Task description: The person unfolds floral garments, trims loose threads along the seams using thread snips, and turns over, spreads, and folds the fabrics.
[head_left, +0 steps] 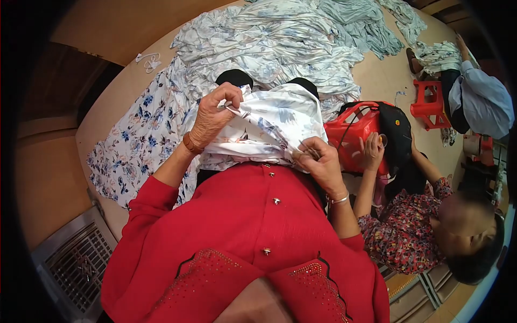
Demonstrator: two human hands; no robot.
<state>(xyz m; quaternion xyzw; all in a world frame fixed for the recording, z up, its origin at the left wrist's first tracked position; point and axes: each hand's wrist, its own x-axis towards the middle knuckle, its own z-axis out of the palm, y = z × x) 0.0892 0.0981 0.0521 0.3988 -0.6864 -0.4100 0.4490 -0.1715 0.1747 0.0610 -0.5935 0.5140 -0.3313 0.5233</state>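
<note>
White fabric with a pale blue floral print point(293, 110) lies across my lap. My left hand point(215, 110) pinches its upper left part, thumb against fingers, and lifts a fold. Lower on the right side, my right hand point(319, 161) has its thumb and fingers closed on the same fabric near the red shirt. A stretch of the cloth runs between the two hands. Whether anything small is also between the fingers cannot be made out.
A large heap of floral fabric point(258, 43) covers the floor ahead; blue-flowered cloth point(137, 132) spreads left. A red plastic stool point(350, 132) and black bag point(396, 134) stand right, beside a person in a patterned top point(404, 231). Another person point(482, 99) sits near a red stool point(428, 102).
</note>
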